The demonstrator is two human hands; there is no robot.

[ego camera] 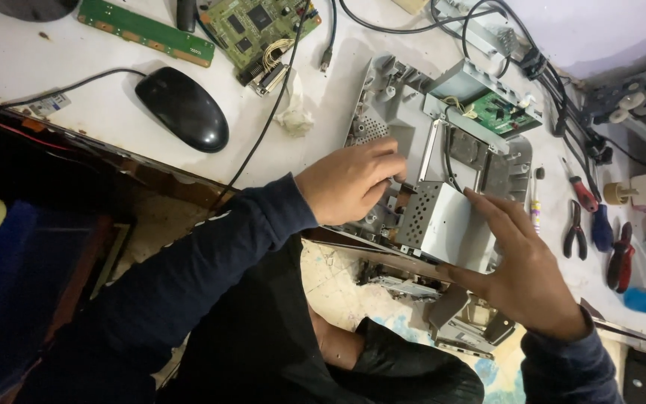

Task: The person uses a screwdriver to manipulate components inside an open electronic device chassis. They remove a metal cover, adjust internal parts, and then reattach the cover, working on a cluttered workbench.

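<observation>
Both hands are on the opened grey plastic chassis (pixel 443 157) that lies flat on the white workbench (pixel 114 112), its near edge hanging just over the bench lip. The left hand (pixel 349 183) sits curled on the chassis's left side, fingers bent and pressed down beside the perforated metal shield (pixel 431 217); whether they pinch anything underneath I cannot tell. The right hand (pixel 521 265) comes in from the near edge, fingers spread and laid flat along the shield's right side, thumb under the rim, holding rather than gripping. A black cable (pixel 448 161) runs down across the metal frame towards the shield, and a small green circuit board (pixel 506 112) sits at the chassis's far corner. To do this well, I judge the left hand should keep the chassis pinned so it cannot slide off the lip, while the right eases the shield evenly, watching that the cable does not snag. Off to the right lie a red-handled screwdriver (pixel 583 193), black pliers (pixel 575 232) and red pliers (pixel 622 258); a black mouse (pixel 183 108) rests well apart on the left.
</observation>
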